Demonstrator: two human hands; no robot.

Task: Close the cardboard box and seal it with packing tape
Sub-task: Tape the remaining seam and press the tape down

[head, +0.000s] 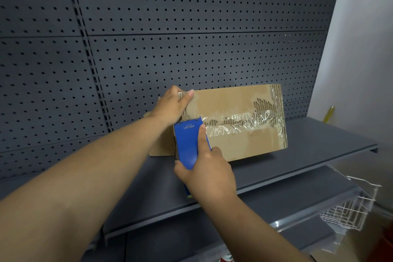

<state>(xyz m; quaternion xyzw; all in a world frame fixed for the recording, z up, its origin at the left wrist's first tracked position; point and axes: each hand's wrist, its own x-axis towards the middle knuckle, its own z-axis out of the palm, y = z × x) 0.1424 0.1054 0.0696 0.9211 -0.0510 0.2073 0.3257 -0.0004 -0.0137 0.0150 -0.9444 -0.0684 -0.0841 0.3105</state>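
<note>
Your left hand (172, 103) clamps the cardboard box (240, 121) corner on the shelf (308, 151) — your right hand (207, 173) grips the blue tape dispenser (188, 141) against it.

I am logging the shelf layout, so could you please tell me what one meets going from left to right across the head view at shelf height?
Left hand on the box's left end → blue tape dispenser held by the right hand → cardboard box with wrinkled clear tape → white wire basket.
</note>
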